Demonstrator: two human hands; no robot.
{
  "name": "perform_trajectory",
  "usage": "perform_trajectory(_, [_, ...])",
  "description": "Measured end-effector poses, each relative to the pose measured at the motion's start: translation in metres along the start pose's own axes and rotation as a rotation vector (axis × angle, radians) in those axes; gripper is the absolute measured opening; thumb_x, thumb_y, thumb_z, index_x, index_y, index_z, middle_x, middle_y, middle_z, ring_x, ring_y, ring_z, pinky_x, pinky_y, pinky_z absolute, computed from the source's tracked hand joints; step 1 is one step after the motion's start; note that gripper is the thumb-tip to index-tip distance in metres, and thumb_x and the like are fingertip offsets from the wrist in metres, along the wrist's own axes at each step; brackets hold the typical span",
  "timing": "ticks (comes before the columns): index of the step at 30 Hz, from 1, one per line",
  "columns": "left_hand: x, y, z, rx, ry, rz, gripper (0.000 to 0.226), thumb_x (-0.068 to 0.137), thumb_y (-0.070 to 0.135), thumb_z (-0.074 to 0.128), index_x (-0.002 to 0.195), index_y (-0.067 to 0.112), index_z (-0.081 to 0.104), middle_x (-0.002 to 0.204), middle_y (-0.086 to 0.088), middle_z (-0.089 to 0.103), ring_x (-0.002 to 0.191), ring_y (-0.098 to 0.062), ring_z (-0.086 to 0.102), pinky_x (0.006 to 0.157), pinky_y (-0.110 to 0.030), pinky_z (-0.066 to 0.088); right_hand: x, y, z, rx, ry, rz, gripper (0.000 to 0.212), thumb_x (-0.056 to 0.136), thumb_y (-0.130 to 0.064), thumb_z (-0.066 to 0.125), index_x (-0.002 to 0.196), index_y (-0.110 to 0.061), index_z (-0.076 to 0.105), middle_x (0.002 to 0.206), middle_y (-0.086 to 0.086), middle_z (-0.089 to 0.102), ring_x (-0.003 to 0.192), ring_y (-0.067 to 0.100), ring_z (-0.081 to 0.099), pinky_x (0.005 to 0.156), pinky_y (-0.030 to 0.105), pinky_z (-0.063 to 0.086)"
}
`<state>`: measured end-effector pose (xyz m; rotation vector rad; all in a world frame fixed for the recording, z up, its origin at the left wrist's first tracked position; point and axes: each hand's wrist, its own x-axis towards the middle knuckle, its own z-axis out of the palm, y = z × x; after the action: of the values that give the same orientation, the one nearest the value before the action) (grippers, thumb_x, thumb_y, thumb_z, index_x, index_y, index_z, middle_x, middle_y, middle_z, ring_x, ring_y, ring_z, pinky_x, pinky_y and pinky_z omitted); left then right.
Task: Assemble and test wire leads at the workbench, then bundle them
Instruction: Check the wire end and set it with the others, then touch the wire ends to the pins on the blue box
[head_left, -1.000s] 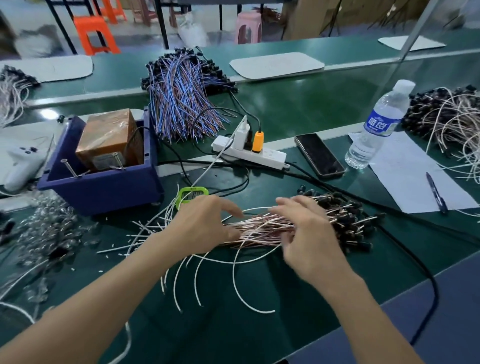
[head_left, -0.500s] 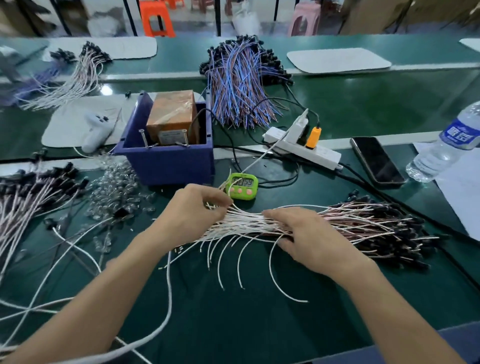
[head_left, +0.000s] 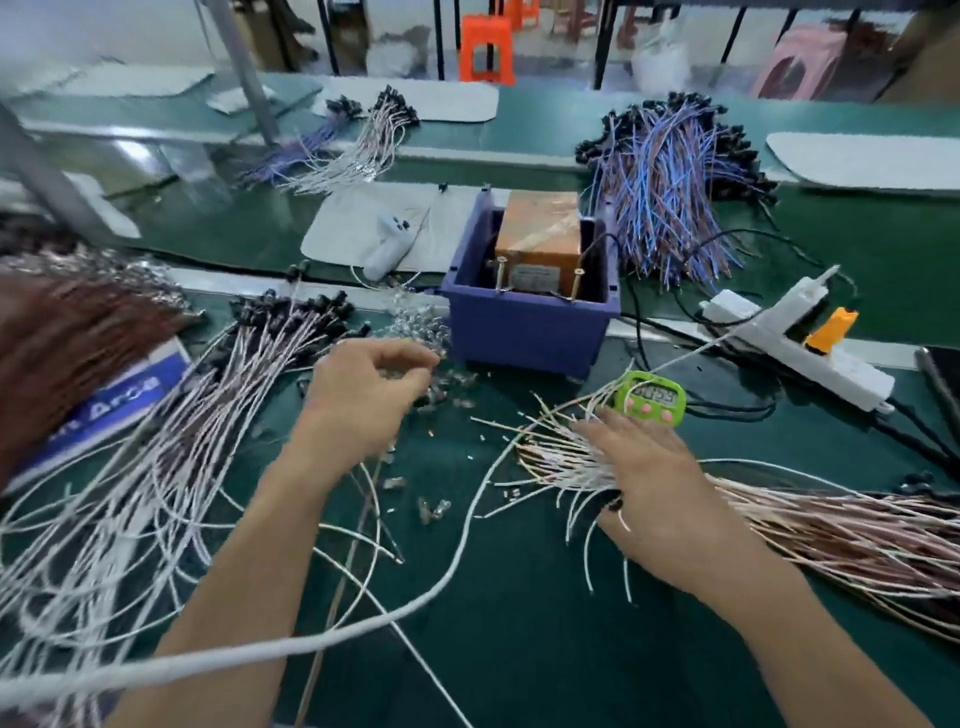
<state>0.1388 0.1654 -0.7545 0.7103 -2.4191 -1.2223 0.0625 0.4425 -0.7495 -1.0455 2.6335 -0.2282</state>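
A bundle of pink-white wire leads (head_left: 831, 525) lies across the green bench at the right, its bare ends fanned toward the middle. My right hand (head_left: 654, 483) rests flat on those ends with straight fingers. My left hand (head_left: 363, 395) is over a scatter of small clear bulbs (head_left: 421, 322) beside the blue bin (head_left: 524, 332), its fingertips and thumb curled together and pinching some of them. Another spread of leads with black ends (head_left: 249, 374) lies at the left.
The blue bin holds an orange-wrapped transformer (head_left: 540, 228) with two upright posts. A green timer (head_left: 652, 397) sits by my right fingertips and a white power strip (head_left: 810, 353) behind it. A thick white cable (head_left: 311, 644) crosses the front. Blue-purple wires (head_left: 670, 197) are heaped at the back.
My left hand has let go of the lead ends and moved left and away to the clear bulbs. My right hand stays on the bundle. The view has swung left.
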Motion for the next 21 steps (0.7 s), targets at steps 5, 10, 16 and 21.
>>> perform_trajectory(5, [-0.006, -0.029, -0.044, 0.282, 0.151, -0.113, 0.015, 0.09, 0.028, 0.076, 0.091, 0.042, 0.078, 0.089, 0.024, 0.075, 0.076, -0.003, 0.07, 0.079, -0.029, 0.061, 0.027, -0.054, -0.046, -0.07, -0.379, -0.154, 0.104, 0.079, 0.007, 0.055, 0.159, -0.044, 0.015, 0.17, -0.01, 0.007, 0.152, 0.022, 0.027, 0.114, 0.031, 0.037])
perform_trajectory(10, [-0.009, -0.045, -0.041, 0.621, 0.05, -0.167, 0.022, 0.088, 0.048, 0.073, 0.108, 0.04, 0.075, 0.103, 0.02, 0.074, 0.085, -0.007, 0.062, 0.079, -0.026, 0.052, 0.068, -0.086, -0.052, -0.091, -0.308, -0.285, 0.07, 0.09, -0.013, 0.061, 0.147, -0.047, 0.042, 0.148, -0.011, 0.052, 0.096, 0.005, 0.055, 0.072, 0.013, 0.045])
perform_trajectory(16, [0.001, -0.047, -0.033, 0.762, 0.0, -0.21, 0.01, 0.089, 0.041, 0.069, 0.097, 0.043, 0.075, 0.091, 0.019, 0.072, 0.075, -0.007, 0.055, 0.061, -0.026, 0.038, 0.107, -0.121, -0.024, 0.155, -0.099, -0.205, 0.034, 0.094, -0.02, 0.058, 0.12, -0.04, 0.066, 0.114, -0.003, 0.072, 0.09, 0.02, 0.068, 0.086, 0.041, 0.059])
perform_trajectory(21, [0.0, -0.043, -0.035, 0.762, 0.261, -0.177, 0.018, 0.092, 0.035, 0.063, 0.088, 0.044, 0.079, 0.08, 0.016, 0.075, 0.057, -0.009, 0.043, 0.048, -0.019, 0.023, 0.118, -0.137, -0.002, 0.257, 0.083, -0.21, 0.039, 0.095, -0.02, 0.056, 0.128, -0.04, 0.062, 0.113, -0.004, 0.073, 0.086, 0.019, 0.067, 0.084, 0.039, 0.059])
